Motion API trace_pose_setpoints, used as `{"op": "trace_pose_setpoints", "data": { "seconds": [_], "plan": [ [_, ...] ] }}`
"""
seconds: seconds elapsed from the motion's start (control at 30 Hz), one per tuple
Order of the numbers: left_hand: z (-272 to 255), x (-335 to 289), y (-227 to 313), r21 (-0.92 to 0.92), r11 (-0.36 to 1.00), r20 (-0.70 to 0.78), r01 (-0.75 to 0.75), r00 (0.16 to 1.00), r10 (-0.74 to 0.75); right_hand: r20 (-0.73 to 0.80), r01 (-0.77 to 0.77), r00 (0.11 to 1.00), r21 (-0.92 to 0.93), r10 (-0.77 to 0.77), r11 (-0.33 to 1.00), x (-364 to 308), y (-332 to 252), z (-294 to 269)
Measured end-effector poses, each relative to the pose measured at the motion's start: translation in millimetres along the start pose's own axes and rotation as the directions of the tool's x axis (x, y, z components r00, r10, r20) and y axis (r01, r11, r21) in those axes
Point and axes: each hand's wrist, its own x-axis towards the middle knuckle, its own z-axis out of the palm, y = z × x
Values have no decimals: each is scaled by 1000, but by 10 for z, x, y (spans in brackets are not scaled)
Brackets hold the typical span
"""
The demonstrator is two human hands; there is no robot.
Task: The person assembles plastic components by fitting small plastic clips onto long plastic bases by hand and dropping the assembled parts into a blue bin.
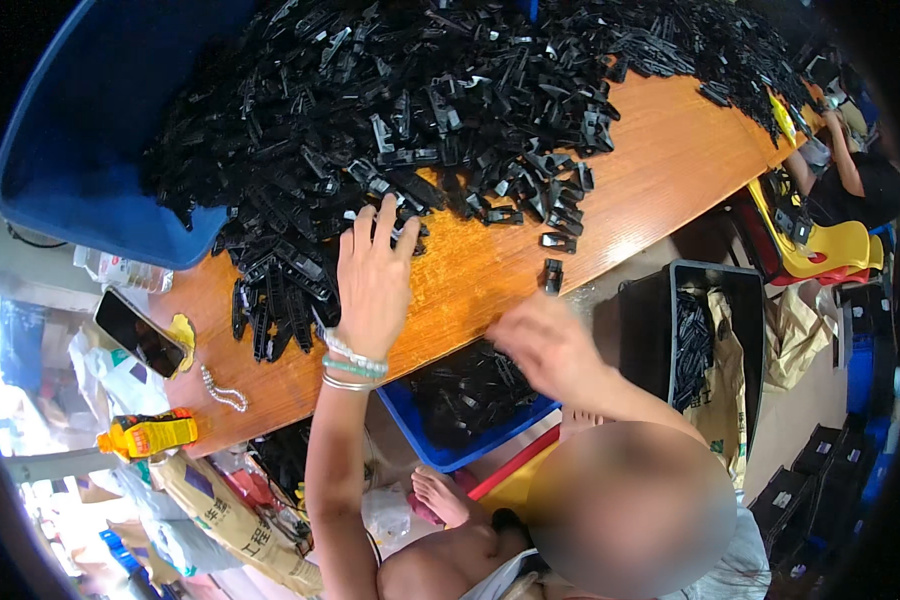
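A large heap of small black plastic clip-like parts covers much of the orange-brown wooden table. My left hand, with bracelets at its wrist, reaches to the near edge of the heap. Its fingers are stretched out and apart, the tips at the black parts. Over the table's front edge, my right hand is smeared by motion, so I cannot make out whether it holds anything. Just beyond it lies a single black part. Below the edge, a blue crate holds more dark parts.
A big blue bin lies against the heap at left. Near it are a phone, a bead string and a yellow bottle. At right stand a black crate and a yellow chair; another person sits beyond.
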Motion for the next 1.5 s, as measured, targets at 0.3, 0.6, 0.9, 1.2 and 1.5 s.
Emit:
{"op": "trace_pose_setpoints", "data": {
  "seconds": [0.3, 0.6, 0.9, 1.2, 1.5],
  "plan": [
    [43, -2, 93, -65, 981, -85, -182, 981, 176, 61, -173, 980, -229, 192, 958, 29, 328, -312],
    [-45, -266, 489, -404, 914, 50, 32, 999, -13, -201, -256, 929, 255, 311, 932, 161, 349, 164],
    [34, -644, 646, -294, 956, -175, 23, 982, -77, -173, -403, 898, 40, 404, 914, 38, 297, 72],
    [-53, -790, 688, -455, 873, -133, 177, 956, -263, 22, -378, 920, 312, 391, 871, 75, 214, 4],
    [-28, -815, 704, -612, 775, -121, 158, 950, -289, 151, -206, 976, 379, 159, 902, 293, 341, 23]
  ]
}}
